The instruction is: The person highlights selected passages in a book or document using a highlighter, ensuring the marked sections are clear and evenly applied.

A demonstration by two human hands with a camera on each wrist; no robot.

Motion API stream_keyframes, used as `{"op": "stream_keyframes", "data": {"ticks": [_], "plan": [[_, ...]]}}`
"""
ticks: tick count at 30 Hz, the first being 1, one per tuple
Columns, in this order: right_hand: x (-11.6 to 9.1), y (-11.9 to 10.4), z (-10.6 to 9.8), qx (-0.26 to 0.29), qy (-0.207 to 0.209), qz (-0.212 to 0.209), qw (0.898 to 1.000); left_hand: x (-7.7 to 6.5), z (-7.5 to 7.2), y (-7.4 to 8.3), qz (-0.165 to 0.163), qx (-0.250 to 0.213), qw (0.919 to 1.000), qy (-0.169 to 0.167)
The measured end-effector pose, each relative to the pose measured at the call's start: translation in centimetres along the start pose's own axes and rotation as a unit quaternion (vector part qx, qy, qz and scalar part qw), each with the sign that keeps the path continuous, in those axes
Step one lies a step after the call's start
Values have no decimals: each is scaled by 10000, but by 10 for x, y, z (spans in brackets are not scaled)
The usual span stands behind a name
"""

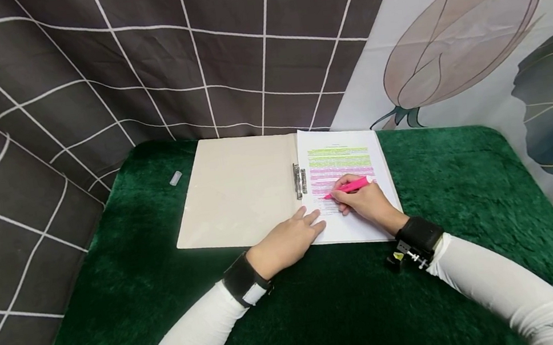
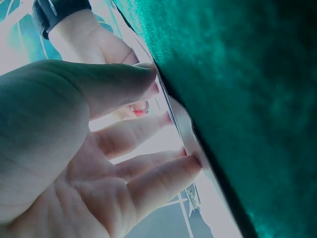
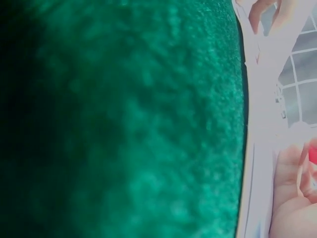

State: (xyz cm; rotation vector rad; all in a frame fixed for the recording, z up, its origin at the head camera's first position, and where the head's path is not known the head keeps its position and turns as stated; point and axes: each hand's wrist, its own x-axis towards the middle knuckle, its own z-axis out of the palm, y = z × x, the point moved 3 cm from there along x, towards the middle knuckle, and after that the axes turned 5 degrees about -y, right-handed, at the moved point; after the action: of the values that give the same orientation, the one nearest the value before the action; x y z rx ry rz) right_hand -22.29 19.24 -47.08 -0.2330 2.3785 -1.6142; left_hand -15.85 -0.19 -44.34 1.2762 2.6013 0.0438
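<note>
My right hand (image 1: 367, 203) pinches a pink highlighter (image 1: 356, 184), its tip at the lines of a printed page (image 1: 353, 229). The upper text is marked yellow-green, and the lines below it pink. That page lies in an opened clip folder (image 1: 240, 191), on the side right of its metal clip (image 1: 300, 181). Spread fingers of my left hand (image 1: 287, 244) rest on the page's lower left and the folder's middle. In the left wrist view, the fingertips (image 2: 190, 166) touch down at the folder edge. Only part of the right hand (image 3: 292, 206) shows in the right wrist view.
A small whitish, translucent block (image 1: 176, 178) lies left of the folder. Dark green plush cloth (image 1: 324, 310) covers the table. Behind it hangs a dark fabric with white grid lines (image 1: 231, 57), beside a light one with a flower print (image 1: 461, 29).
</note>
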Motion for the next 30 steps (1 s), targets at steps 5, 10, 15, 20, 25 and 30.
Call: {"op": "stream_keyframes", "data": {"ticks": [5,10,15,20,25,30], "plan": [[-1,0,-1,-5,-20,137,9999,-1,-1,1,-15,14,10000,-7],[-1,0,-2,-79,-24,213,9997,-2,-2,1,-35,18,10000,-18],[-1,0,-3,-141,-12,234,9996,-2,-1,1,-41,25,10000,-8],[-2,1,-5,-105,8,224,9997,-2,-1,1,-28,9,10000,-12],[-3,1,-6,-123,1,263,9996,-2,-2,1,-18,0,10000,5],[-3,1,-7,-117,-20,291,9995,-1,-2,1,-26,32,10000,-4]]}}
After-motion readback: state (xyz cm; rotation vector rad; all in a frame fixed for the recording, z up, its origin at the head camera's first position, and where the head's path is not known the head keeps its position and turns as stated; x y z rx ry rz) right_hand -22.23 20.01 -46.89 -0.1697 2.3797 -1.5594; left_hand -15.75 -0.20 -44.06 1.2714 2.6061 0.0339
